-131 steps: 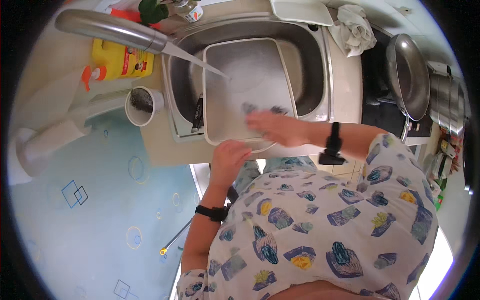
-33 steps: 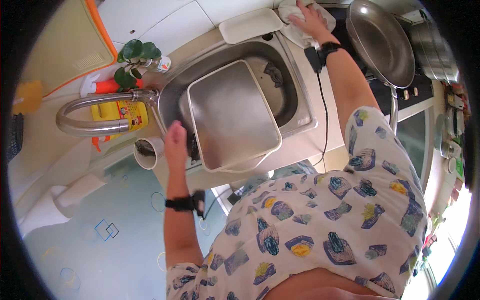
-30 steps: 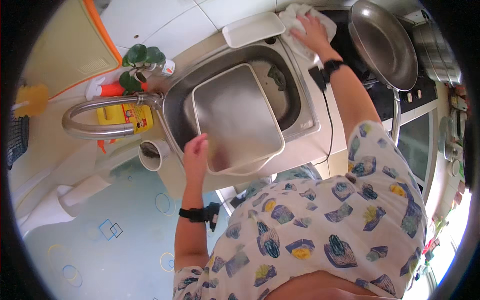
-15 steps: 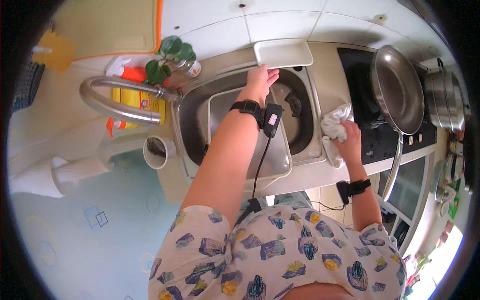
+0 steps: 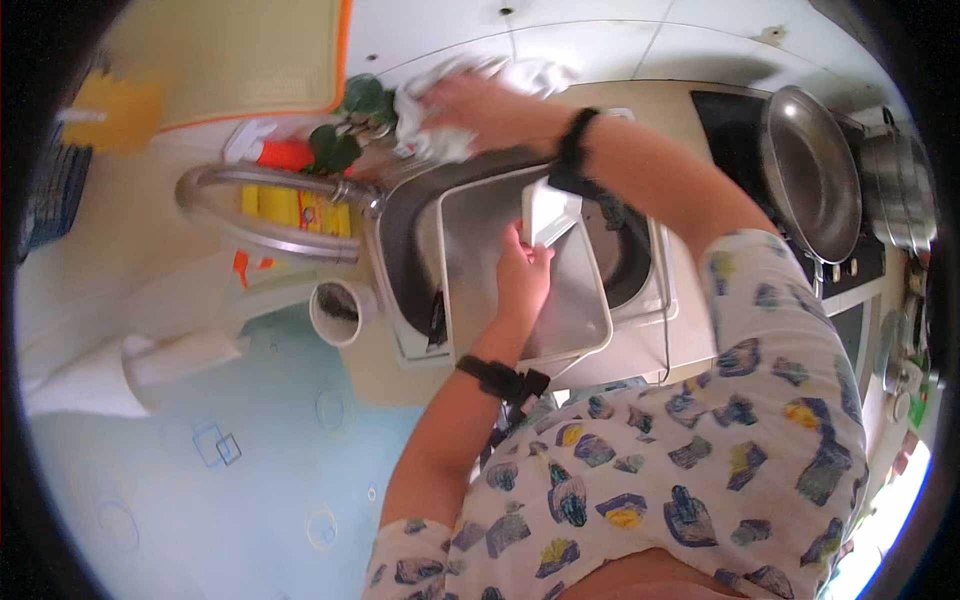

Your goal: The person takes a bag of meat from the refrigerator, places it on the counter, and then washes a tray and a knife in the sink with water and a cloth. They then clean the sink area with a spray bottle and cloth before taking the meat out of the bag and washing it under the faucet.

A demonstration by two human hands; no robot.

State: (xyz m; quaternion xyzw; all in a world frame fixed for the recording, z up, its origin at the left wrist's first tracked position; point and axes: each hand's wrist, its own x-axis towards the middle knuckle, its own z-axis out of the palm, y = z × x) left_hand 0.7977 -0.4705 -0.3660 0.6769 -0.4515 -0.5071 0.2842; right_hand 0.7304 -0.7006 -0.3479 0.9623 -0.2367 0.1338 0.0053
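Left grip (image 5: 525,280) is clamping on the near end of a white tray (image 5: 545,208), holding it tipped above a metal pan (image 5: 472,262), which is lying in the sink (image 5: 407,262). Right grip (image 5: 470,108) is touching a white cloth (image 5: 430,143) at the back of the surface (image 5: 663,128), beside a green plant (image 5: 335,150); blur is hiding whether its fingers are closing or lying flat.
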